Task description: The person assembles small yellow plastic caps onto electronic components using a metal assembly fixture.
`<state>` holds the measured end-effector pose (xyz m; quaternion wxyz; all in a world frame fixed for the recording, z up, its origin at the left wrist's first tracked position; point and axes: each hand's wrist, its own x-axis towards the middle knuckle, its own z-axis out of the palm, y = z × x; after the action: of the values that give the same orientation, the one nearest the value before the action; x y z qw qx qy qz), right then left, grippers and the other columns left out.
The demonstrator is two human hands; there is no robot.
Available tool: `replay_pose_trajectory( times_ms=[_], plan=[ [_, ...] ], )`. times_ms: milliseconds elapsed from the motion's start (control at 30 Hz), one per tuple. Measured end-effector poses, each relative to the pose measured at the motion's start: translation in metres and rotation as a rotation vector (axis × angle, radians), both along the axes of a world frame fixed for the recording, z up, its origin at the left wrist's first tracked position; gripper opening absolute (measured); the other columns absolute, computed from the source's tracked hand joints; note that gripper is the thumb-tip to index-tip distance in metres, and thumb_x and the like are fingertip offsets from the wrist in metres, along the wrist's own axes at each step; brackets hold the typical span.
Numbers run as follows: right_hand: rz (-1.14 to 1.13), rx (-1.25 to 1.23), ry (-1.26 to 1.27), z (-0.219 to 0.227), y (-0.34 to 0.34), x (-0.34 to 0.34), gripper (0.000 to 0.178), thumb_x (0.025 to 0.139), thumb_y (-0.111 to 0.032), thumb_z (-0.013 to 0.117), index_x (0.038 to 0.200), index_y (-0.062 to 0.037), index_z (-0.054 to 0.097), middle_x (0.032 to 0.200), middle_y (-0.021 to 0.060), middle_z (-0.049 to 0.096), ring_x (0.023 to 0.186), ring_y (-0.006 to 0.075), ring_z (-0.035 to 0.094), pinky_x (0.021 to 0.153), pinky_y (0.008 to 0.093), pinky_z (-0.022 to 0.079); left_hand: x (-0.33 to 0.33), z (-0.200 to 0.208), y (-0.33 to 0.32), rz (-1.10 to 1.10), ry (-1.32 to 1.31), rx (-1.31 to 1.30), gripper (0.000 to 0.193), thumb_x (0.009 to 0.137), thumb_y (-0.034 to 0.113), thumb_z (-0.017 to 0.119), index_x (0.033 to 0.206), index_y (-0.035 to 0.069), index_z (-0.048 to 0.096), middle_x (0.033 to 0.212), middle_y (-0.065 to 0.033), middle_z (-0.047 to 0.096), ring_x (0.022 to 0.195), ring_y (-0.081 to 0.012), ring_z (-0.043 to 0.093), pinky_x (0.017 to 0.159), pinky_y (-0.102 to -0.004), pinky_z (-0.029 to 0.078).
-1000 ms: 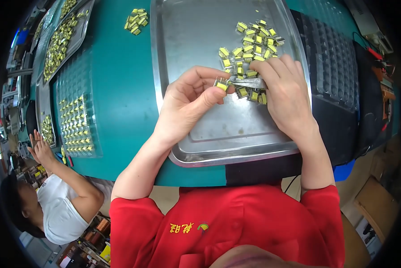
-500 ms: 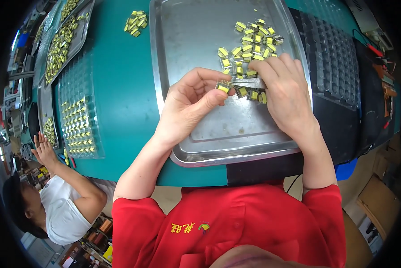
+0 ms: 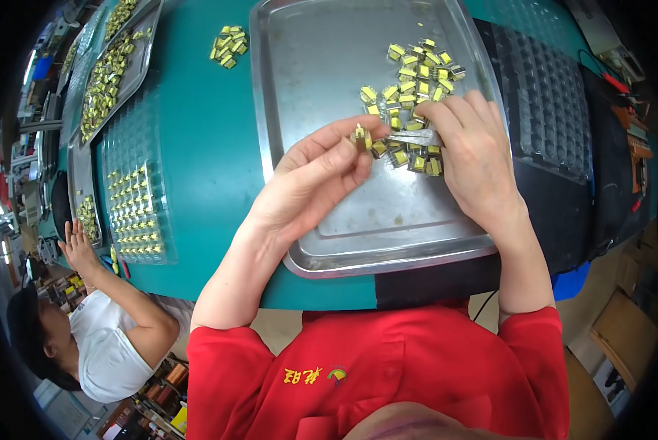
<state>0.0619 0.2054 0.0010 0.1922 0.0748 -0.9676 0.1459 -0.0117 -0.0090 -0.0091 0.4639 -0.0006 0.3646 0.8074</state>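
Between the thumb and fingers of my left hand [image 3: 311,172] is a small yellow-taped transformer [image 3: 360,139], tilted up. My right hand [image 3: 472,154] is closed around metal tweezers [image 3: 415,137], whose tips point left and end close beside the held transformer. Whether the tips touch it I cannot tell. Both hands are over a shallow metal tray [image 3: 344,235]. A loose heap of similar transformers [image 3: 424,72] lies in the tray, partly hidden by my right hand.
A few transformers [image 3: 228,46] lie on the green table [image 3: 204,147] left of the tray. Farther left are a partly filled clear blister tray [image 3: 133,198] and a heaped metal tray [image 3: 112,81]. Another blister tray [image 3: 553,103] lies on the right. A co-worker [image 3: 101,330] sits at the left.
My left hand has turned the transformer from lying with its yellow side up to a more upright angle. My right hand with the tweezers has barely moved.
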Motion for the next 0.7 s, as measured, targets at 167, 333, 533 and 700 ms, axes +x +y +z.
replay_pose_trajectory(
  times_ms=[167, 333, 533, 700],
  plan=[
    [0.007, -0.004, -0.005, 0.0005, -0.0012, 0.0009, 0.032, 0.074, 0.008, 0.056, 0.103, -0.0036, 0.064, 0.089, 0.0103, 0.06, 0.086, 0.0287, 0.053, 0.076, 0.0386, 0.04, -0.0032, -0.0055, -0.0051, -0.048, -0.09, 0.128, 0.054, 0.096, 0.02, 0.065, 0.141, -0.001, 0.045, 0.12, -0.0121, 0.058, 0.084, -0.0109, 0.048, 0.085, -0.0253, 0.044],
    [-0.003, 0.001, -0.015, 0.0008, -0.0017, 0.0022, 0.032, 0.074, 0.008, 0.057, 0.103, -0.0036, 0.065, 0.09, 0.0097, 0.06, 0.088, 0.0287, 0.054, 0.078, 0.0387, 0.041, -0.0004, -0.0032, -0.0028, -0.013, -0.128, 0.166, 0.049, 0.1, 0.024, 0.058, 0.141, 0.0, 0.044, 0.114, -0.013, 0.06, 0.084, -0.0115, 0.048, 0.082, -0.0265, 0.044],
    [0.004, -0.008, -0.003, -0.0012, -0.002, 0.0007, 0.034, 0.071, 0.009, 0.059, 0.103, -0.0036, 0.065, 0.09, 0.0093, 0.059, 0.088, 0.0287, 0.054, 0.078, 0.0394, 0.043, -0.0026, -0.0058, -0.0041, -0.019, -0.143, 0.199, 0.044, 0.101, 0.024, 0.057, 0.137, 0.001, 0.047, 0.114, -0.0141, 0.061, 0.085, -0.0129, 0.05, 0.084, -0.0284, 0.045],
    [-0.001, 0.0, -0.016, -0.0003, -0.0016, 0.0015, 0.035, 0.071, 0.009, 0.061, 0.103, -0.0035, 0.065, 0.09, 0.0094, 0.059, 0.088, 0.0288, 0.054, 0.078, 0.0393, 0.043, -0.0033, -0.006, -0.004, -0.029, -0.156, 0.215, 0.044, 0.101, 0.024, 0.057, 0.137, 0.0, 0.047, 0.115, -0.0146, 0.061, 0.086, -0.0134, 0.051, 0.085, -0.0293, 0.046]
  ],
)
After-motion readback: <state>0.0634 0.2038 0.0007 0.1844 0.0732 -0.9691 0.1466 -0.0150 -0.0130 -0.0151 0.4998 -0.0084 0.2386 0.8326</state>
